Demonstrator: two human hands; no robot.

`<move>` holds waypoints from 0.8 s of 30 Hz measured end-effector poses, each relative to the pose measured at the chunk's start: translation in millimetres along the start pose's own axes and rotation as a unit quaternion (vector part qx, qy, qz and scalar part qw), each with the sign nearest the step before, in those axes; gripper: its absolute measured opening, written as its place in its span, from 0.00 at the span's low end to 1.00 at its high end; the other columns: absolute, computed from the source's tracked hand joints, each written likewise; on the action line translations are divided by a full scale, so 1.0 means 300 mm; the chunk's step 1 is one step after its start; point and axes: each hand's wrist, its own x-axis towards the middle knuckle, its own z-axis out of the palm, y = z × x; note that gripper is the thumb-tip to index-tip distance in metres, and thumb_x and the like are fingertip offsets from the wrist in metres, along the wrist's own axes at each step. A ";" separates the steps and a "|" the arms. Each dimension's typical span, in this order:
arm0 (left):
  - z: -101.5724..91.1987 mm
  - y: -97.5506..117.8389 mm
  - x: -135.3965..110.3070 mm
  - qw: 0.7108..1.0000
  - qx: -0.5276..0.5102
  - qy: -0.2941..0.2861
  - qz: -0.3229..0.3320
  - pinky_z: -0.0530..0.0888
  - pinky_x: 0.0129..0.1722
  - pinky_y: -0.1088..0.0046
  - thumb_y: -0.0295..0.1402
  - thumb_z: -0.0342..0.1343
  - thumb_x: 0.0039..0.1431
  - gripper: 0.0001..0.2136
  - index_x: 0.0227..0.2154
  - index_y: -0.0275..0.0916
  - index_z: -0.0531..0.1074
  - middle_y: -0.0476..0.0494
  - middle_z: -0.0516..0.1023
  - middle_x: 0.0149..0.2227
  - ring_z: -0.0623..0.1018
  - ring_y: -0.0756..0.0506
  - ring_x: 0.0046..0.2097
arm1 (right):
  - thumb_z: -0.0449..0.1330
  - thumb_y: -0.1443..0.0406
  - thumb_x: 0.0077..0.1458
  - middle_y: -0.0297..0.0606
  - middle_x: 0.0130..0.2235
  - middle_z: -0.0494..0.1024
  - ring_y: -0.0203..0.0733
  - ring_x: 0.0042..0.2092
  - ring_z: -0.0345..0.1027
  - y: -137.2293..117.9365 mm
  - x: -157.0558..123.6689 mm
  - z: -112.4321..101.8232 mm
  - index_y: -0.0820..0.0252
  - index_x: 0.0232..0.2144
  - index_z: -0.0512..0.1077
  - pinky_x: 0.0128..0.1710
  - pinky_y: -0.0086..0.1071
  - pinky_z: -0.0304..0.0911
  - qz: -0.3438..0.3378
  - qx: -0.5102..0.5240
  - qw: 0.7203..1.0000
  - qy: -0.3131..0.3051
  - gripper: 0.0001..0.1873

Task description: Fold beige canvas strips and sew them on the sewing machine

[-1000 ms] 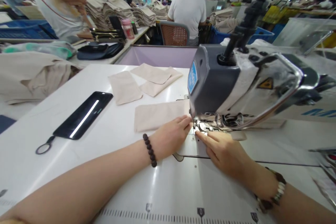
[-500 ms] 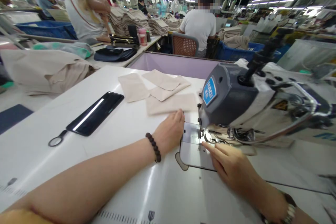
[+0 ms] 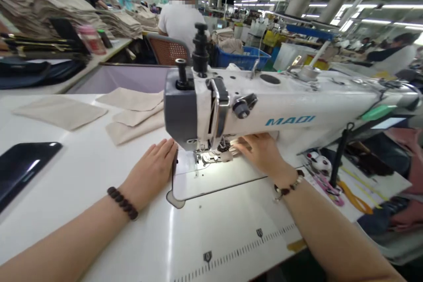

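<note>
Resting left hand (image 3: 150, 172) beside machine (image 3: 264, 110), apparently flat.

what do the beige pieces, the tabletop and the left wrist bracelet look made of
Beige pieces: matte woven cloth, going by the soft, limp edges. Tabletop: probably white laminate, glossy, since it mirrors the lights. Bracelet: dark round beads, perhaps wood; low sheen.

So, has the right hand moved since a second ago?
Yes. The right hand went from the front of the needle plate back under the machine arm.
</note>
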 end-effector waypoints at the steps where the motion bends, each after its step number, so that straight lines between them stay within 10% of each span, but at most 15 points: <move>1: 0.004 -0.002 0.001 1.000 -0.004 0.007 0.004 0.66 0.51 0.52 0.23 0.39 0.57 0.14 0.39 0.32 0.69 0.31 0.71 0.45 0.69 0.37 0.51 | 0.56 0.62 0.56 0.40 0.33 0.75 0.45 0.39 0.67 -0.003 0.001 0.004 0.60 0.34 0.71 0.41 0.36 0.58 0.001 0.002 1.000 -0.006 0.08; 24: 0.001 -0.009 0.013 0.999 -0.007 0.018 0.040 0.69 0.48 0.57 0.26 0.35 0.57 0.16 0.42 0.32 0.66 0.31 0.71 0.44 0.71 0.38 0.48 | 0.48 0.66 0.59 0.40 0.34 0.76 0.43 0.37 0.66 0.007 0.054 0.031 0.60 0.34 0.72 0.39 0.35 0.58 0.122 0.056 0.991 -0.002 0.12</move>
